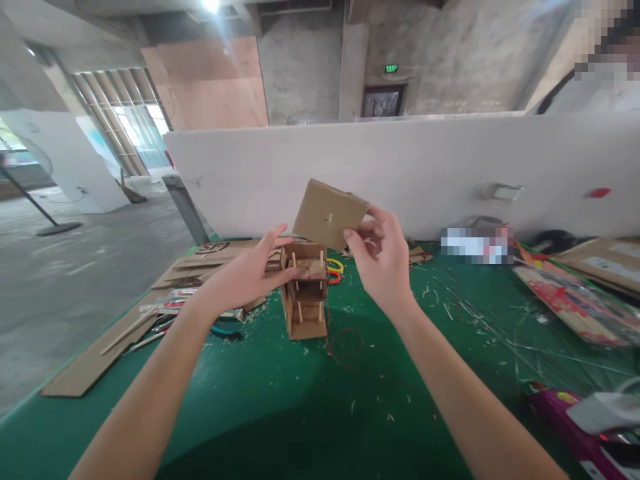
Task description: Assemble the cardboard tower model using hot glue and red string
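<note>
My right hand [383,260] pinches a square cardboard piece [325,217] between thumb and fingers, tilted in the air above the table. A small mark or hole shows near the middle of that piece. Below it a small cardboard shelf box [307,330] stands upright, with several tiers and thin wooden sticks as posts. My left hand [250,270] is at the box's upper left, fingers spread and stretched out, its thumb over the top tier. Whether the thumb presses on the box I cannot tell. A thin reddish-brown wire [345,330] trails from the box's right side.
Cardboard strips [85,367] and tools, including pliers with blue handles [225,331], lie left. Yellow and orange loops [335,270] sit behind the box. Glue-like strands and scraps litter the green table [280,413]. A purple device [565,427] lies front right, with a white partition [400,173] behind.
</note>
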Tool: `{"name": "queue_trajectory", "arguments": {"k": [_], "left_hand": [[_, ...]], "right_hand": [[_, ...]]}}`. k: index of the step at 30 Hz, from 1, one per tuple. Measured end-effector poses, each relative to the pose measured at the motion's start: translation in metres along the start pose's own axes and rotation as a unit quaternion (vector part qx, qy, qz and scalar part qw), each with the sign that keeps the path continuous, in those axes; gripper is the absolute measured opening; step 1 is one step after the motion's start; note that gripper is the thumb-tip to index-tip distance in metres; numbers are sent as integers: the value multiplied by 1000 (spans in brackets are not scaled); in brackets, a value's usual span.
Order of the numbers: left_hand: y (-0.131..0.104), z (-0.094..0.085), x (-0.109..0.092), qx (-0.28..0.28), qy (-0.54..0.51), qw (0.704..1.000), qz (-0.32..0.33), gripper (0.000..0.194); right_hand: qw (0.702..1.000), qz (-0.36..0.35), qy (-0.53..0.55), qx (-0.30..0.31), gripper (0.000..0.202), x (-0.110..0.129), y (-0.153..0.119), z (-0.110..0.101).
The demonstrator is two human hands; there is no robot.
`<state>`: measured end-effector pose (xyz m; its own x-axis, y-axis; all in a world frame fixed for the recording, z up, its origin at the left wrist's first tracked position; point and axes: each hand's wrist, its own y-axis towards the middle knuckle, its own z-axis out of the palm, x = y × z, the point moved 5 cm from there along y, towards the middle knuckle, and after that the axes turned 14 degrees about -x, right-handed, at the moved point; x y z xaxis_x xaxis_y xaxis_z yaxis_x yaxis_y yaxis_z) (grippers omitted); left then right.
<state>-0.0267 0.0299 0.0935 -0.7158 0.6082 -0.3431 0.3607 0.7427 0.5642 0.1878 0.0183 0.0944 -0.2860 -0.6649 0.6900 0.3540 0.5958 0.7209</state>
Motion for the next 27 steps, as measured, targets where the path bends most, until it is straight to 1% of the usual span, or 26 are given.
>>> {"name": "queue_trajectory", "arguments": {"k": [2, 4, 5, 7, 10, 14, 17, 19, 22, 25, 27], "left_hand": [[0, 1, 2, -1, -2, 1000, 1, 79], [0, 1, 4, -4, -9, 1000, 2, 84], [0, 1, 5, -6, -16, 1000, 2, 87], [0, 0, 6, -12, -30, 999, -1, 91], [-1, -2, 5, -4, -27, 1000, -3, 88], [0, -3, 1, 7, -36, 999, 10, 71], [2, -1, 4, 14, -52, 998, 16, 60], [3, 0, 9, 22, -65, 998, 8, 54], [4, 2, 14, 28, -91, 995, -2, 53], [4, 3, 15, 28, -101, 994, -2, 56], [4, 3, 14, 24, -103, 994, -2, 55]], "right_hand": [[993, 99, 60, 21, 49, -7, 1, 3], [973, 200, 107, 54, 56, -17, -1, 8], [960, 240, 128, 71, 56, -21, -3, 11], [940, 289, 157, 95, 53, -28, -6, 16], [932, 304, 164, 108, 54, -34, -9, 21], [928, 309, 157, 135, 55, -38, -13, 27], [927, 314, 143, 147, 57, -40, -15, 30], [926, 318, 139, 146, 57, -41, -16, 30], [925, 325, 138, 143, 58, -42, -17, 31], [923, 334, 131, 141, 58, -41, -18, 30], [922, 336, 131, 142, 57, -40, -18, 31]]}}
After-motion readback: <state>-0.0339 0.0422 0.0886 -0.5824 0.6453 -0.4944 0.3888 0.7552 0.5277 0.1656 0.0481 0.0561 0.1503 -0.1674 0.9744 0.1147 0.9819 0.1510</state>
